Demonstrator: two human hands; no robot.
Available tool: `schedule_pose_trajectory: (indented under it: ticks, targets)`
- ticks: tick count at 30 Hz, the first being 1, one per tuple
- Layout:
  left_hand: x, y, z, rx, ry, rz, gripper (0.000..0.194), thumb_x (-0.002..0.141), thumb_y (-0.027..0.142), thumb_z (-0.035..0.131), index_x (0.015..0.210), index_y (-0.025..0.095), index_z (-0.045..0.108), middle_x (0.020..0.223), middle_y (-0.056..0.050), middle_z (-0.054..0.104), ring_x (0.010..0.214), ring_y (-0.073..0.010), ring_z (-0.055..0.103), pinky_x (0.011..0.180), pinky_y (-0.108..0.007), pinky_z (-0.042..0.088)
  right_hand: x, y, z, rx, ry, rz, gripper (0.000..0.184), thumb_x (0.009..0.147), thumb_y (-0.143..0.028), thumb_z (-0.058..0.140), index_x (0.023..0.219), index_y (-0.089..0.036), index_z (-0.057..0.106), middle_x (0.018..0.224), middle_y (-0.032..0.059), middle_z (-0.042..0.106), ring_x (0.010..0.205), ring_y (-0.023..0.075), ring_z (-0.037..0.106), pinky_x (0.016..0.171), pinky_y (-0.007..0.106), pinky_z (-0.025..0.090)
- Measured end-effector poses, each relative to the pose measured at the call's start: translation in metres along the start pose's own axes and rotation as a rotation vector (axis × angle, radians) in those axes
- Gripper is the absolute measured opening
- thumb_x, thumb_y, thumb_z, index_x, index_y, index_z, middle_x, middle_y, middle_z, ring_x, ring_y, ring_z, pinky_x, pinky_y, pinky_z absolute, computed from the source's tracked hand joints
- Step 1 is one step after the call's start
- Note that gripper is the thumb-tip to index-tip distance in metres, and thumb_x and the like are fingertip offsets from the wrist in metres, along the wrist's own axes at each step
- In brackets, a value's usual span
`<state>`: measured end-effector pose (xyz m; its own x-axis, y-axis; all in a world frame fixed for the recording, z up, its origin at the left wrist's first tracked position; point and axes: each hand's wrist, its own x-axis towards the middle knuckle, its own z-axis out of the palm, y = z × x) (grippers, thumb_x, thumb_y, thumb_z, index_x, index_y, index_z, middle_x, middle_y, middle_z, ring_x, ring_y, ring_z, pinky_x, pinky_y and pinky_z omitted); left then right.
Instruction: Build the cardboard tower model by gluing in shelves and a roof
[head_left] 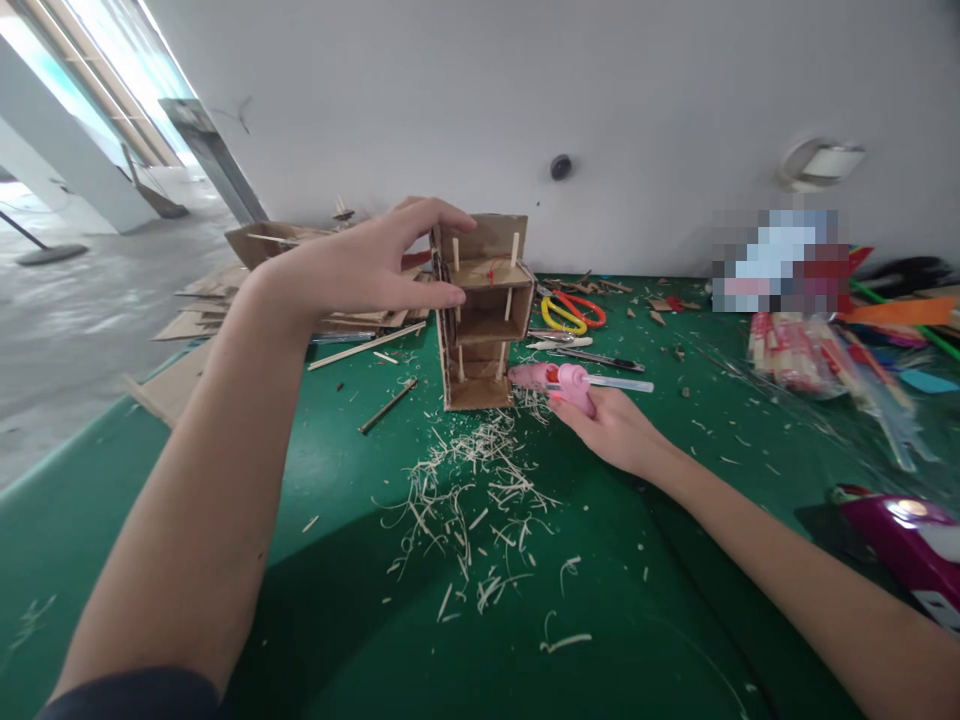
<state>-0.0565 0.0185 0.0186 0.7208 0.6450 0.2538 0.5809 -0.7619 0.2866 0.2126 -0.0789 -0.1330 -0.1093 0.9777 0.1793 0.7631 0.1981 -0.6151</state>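
Pink glue gun (574,383) | right fingers (589,425) wrapped round | left fingers (420,292) loosely clasp cardboard tower (487,326)

Daylight enters upper left, washed out to near white at opening (142,70). Grey wall (420,110) dimmer, evenly lit. Broad soft shadow on green tabletop (322,590), lower centre; pale sheen at left. Small bright glare on purple object (911,510). Wide-angle stretch toward edges, forearms elongated. Pixelated block over patch at right. Fine detail soft, wood shavings (480,450) readable.
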Motion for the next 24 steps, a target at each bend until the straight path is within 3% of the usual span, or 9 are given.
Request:
schedule_pose_trajectory:
  ticks: [10,24]
  targets:
    - [0.0006,-0.0001,0.0,0.002,-0.003,0.005,0.066,0.081,0.052,0.057,0.139,0.025,0.04,0.14,-0.004,0.046,0.108,-0.0222,0.051,0.102,-0.039,0.044,-0.0004,-0.0022,-0.0026,-0.011,-0.025,0.015,0.039,0.092,-0.052,0.045,0.071,-0.021,0.056,0.052,-0.0022,0.042,0.048,0.014,0.038,0.049,0.03,0.035]
    - [0.001,-0.0021,0.0005,0.014,0.004,0.019,0.064,0.083,0.05,0.057,0.139,0.024,0.041,0.138,-0.006,0.047,0.095,-0.019,0.053,0.095,-0.037,0.046,0.0,-0.0051,-0.0058,-0.042,-0.064,0.062,0.043,0.089,-0.053,0.045,0.059,-0.022,0.043,0.053,-0.0022,0.042,0.05,0.0132,0.038,0.052,0.031,0.033]
